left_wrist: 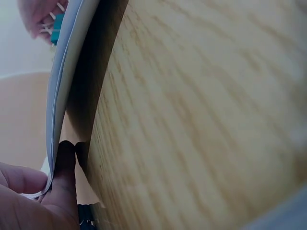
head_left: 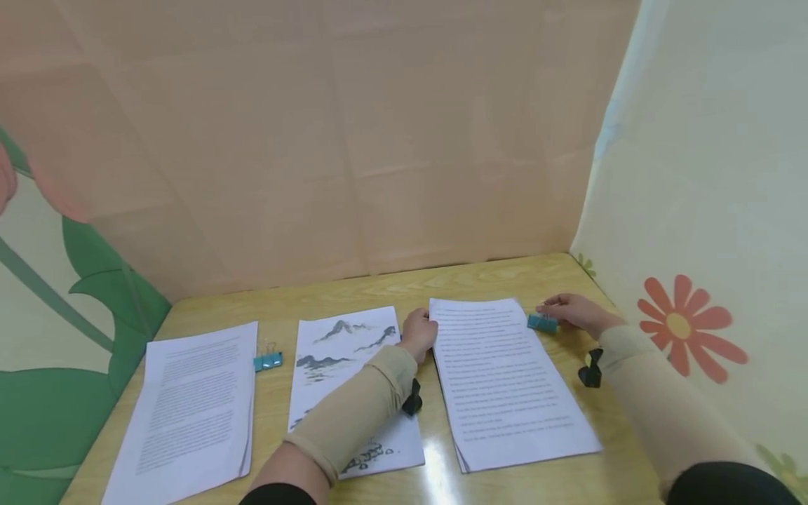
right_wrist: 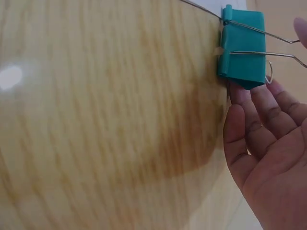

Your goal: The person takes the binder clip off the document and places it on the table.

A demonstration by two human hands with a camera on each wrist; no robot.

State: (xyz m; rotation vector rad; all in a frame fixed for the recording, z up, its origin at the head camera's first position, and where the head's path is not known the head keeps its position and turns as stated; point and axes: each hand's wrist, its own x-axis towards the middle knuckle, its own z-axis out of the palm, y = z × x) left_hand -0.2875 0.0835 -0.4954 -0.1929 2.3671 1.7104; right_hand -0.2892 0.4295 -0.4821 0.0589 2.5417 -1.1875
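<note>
My left hand (head_left: 419, 333) pinches the upper left edge of a stack of printed sheets (head_left: 505, 379), thumb on one side and fingers on the other. In the left wrist view the paper edge (left_wrist: 64, 81) is bent up off the wood. My right hand (head_left: 577, 312) holds a teal binder clip (head_left: 543, 322) at the stack's upper right edge. The right wrist view shows the clip's body (right_wrist: 243, 48) with its wire handles toward the thumb, which is mostly out of frame. Whether the clip bites on the paper, I cannot tell.
A sheet with ink mountain drawings (head_left: 341, 351) lies under my left forearm. At the left are another printed stack (head_left: 189, 407) and a second teal binder clip (head_left: 268, 361) by its edge. The wooden table (head_left: 278, 449) meets a tan backdrop (head_left: 341, 154) behind.
</note>
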